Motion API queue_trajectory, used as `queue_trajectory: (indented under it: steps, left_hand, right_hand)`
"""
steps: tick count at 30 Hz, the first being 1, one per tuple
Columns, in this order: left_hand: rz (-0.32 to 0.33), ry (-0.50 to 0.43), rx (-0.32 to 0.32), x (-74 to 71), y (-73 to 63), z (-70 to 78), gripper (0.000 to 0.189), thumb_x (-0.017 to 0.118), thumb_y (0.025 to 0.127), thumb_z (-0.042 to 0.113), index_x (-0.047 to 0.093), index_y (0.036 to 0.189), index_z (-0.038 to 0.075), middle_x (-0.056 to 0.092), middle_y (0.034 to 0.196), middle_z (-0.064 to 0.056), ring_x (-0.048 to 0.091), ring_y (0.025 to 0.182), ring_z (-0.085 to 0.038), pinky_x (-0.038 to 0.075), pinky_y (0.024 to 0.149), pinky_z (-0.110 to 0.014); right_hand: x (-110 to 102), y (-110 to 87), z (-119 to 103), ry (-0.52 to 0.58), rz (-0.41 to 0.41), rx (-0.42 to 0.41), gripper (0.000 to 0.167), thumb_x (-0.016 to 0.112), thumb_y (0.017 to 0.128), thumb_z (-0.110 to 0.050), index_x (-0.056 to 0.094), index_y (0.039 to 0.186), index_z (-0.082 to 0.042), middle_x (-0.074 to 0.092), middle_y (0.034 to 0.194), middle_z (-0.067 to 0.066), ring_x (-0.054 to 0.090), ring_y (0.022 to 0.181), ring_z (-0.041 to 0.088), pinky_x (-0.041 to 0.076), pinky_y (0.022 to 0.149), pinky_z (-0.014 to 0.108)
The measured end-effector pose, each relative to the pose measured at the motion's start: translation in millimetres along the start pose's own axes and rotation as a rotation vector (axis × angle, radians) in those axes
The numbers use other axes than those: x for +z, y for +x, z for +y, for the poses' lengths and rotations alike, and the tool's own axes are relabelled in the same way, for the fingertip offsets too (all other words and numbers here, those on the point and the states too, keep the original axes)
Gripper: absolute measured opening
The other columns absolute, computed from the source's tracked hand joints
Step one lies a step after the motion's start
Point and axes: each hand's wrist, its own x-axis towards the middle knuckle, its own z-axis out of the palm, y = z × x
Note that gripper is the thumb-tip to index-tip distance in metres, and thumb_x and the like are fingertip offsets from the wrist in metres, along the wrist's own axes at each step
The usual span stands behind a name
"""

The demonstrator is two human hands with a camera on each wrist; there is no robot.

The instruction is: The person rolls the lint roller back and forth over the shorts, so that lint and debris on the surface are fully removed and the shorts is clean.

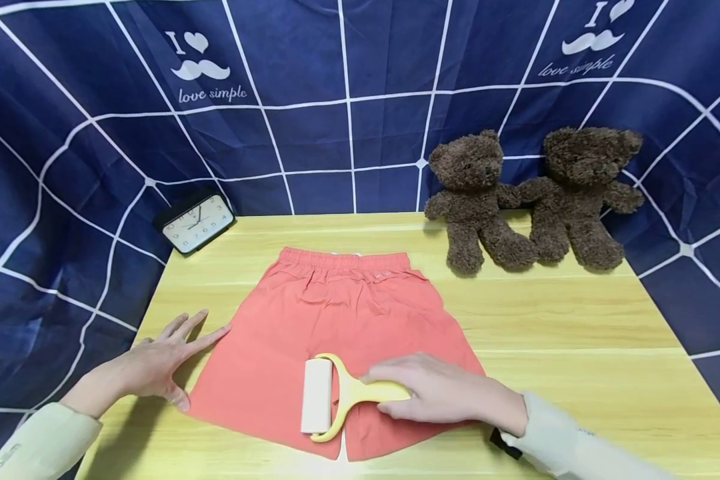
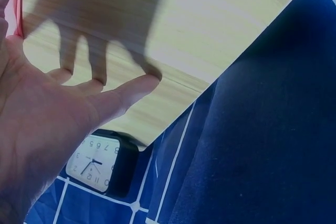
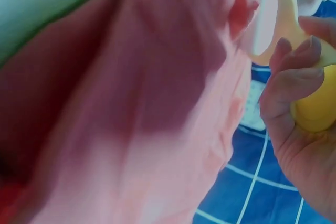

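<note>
A pair of coral-pink shorts (image 1: 264,347) lies spread on the wooden table, waistband toward the back. My right hand (image 1: 432,390) grips the yellow handle of a lint roller (image 1: 351,393). The white roll of the tool lies on the lower part of the shorts, near the gap between the legs. In the right wrist view my fingers curl round the handle (image 3: 315,100), with pink fabric (image 3: 147,103) beside it. My left hand (image 1: 156,363) is spread at the left edge of the shorts, thumb and index finger at the fabric. The left wrist view shows its palm (image 2: 47,114) and straight fingers.
A black-framed clock (image 1: 198,223) stands at the table's back left corner. Two brown teddy bears (image 1: 471,193) sit side by side at the back right. Dark blue cloth (image 1: 312,140) with white lines hangs behind and along both sides of the table (image 1: 558,313).
</note>
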Motion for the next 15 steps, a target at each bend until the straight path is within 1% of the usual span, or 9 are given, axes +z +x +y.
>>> queue_trajectory:
  steps: [2, 5, 7, 9, 15]
  left_hand:
    - [-0.003, 0.001, -0.004, -1.5, -0.5, 1.3, 0.141, 0.096, 0.053, 0.055, 0.021, 0.173, 0.046, 0.019, 0.169, -0.034, 0.024, 0.147, -0.072, 0.050, 0.080, -0.082]
    - [-0.010, 0.001, -0.010, -2.6, -0.7, 2.4, 0.142, 0.096, 0.053, 0.054, 0.021, 0.173, 0.046, 0.018, 0.169, -0.034, 0.024, 0.147, -0.072, 0.049, 0.082, -0.082]
    - [-0.017, -0.002, -0.018, -3.0, -0.6, 2.7, 0.142, 0.097, 0.054, 0.053, 0.021, 0.173, 0.046, 0.018, 0.170, -0.034, 0.023, 0.148, -0.071, 0.047, 0.084, -0.084]
    - [-0.021, -0.004, -0.021, -3.2, -0.3, 2.8, 0.141, 0.097, 0.054, 0.053, 0.022, 0.173, 0.045, 0.018, 0.170, -0.033, 0.023, 0.148, -0.071, 0.047, 0.084, -0.084]
    - [-0.021, -0.009, -0.014, -3.0, 0.2, 2.7, 0.140, 0.097, 0.055, 0.053, 0.022, 0.173, 0.046, 0.018, 0.170, -0.034, 0.023, 0.148, -0.071, 0.048, 0.085, -0.082]
  right_hand:
    - [-3, -5.8, 5, 0.011, -0.004, -0.009, 0.038, 0.066, 0.109, -0.032, 0.069, 0.145, -0.021, 0.068, 0.139, -0.012, 0.064, 0.125, 0.006, 0.054, 0.103, 0.036]
    - [-8, -12.2, 12, 0.015, -0.004, -0.036, 0.035, 0.067, 0.109, -0.031, 0.069, 0.144, -0.023, 0.069, 0.134, -0.014, 0.065, 0.116, 0.003, 0.055, 0.098, 0.033]
    - [-12, -16.0, 16, 0.016, -0.005, -0.053, 0.035, 0.066, 0.110, -0.030, 0.068, 0.144, -0.024, 0.069, 0.134, -0.015, 0.065, 0.116, 0.003, 0.055, 0.097, 0.033]
    - [-14, -19.8, 19, 0.008, -0.002, -0.071, 0.034, 0.067, 0.109, -0.029, 0.068, 0.143, -0.025, 0.069, 0.133, -0.015, 0.065, 0.112, 0.003, 0.055, 0.095, 0.032]
    - [-20, -32.3, 28, -0.026, 0.021, -0.103, 0.036, 0.070, 0.108, -0.027, 0.068, 0.144, -0.027, 0.069, 0.135, -0.016, 0.066, 0.115, 0.004, 0.056, 0.094, 0.034]
